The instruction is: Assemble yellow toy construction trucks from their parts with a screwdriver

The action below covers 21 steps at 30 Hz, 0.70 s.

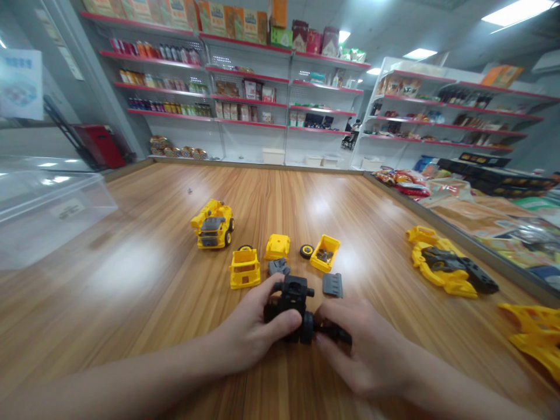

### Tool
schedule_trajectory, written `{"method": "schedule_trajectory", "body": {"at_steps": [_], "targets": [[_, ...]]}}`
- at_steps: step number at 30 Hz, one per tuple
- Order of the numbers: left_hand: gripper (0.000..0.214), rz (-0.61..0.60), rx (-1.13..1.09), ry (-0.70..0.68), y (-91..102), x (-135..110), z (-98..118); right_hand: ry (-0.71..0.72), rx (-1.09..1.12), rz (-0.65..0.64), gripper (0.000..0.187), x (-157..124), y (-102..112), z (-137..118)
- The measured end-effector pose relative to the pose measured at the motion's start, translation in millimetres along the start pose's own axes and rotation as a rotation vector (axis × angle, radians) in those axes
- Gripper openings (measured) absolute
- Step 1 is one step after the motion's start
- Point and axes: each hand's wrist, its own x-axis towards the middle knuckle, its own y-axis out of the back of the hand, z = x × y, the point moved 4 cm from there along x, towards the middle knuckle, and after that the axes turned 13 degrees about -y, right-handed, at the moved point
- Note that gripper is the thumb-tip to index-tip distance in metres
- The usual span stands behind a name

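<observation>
My left hand is closed around a black toy truck chassis, with its thumb pressed on the side. A black wheel sits on the chassis's right side. My right hand grips what looks like a black screwdriver, its fingertips close to that wheel; the tool's tip is hidden. Just beyond lie a yellow toy cab, a yellow cover piece, a grey part and a grey ribbed panel. Small dark screws rest inside a yellow dump bed, next to a loose wheel.
An assembled yellow toy crane truck stands at left on the wooden table. Yellow and black vehicle parts and more yellow parts lie at right. A clear plastic bin is at far left; stocked shelves stand behind.
</observation>
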Motion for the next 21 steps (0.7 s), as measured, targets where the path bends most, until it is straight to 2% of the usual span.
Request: {"method": "schedule_trajectory", "body": {"at_steps": [4, 9, 13, 17, 21], "targets": [[0.035, 0.053, -0.002, 0.014, 1.8, 1, -2, 0.046, -0.057, 0.013, 0.012, -1, -1, -4], [0.04, 0.079, 0.027, -0.017, 4.4, 0, -5, -0.003, -0.036, -0.03, 0.02, 0, -3, -3], [0.04, 0.031, 0.024, -0.069, 2.7, 0, 2, -0.048, 0.045, -0.048, 0.02, 2, -3, 0], [0.033, -0.082, 0.102, -0.24, 0.6, 1, 16, -0.094, 0.11, -0.073, 0.019, 4, -2, 5], [0.027, -0.157, 0.204, -0.294, 0.4, 0, 19, -0.137, 0.099, 0.057, 0.023, 6, 2, 9]]}}
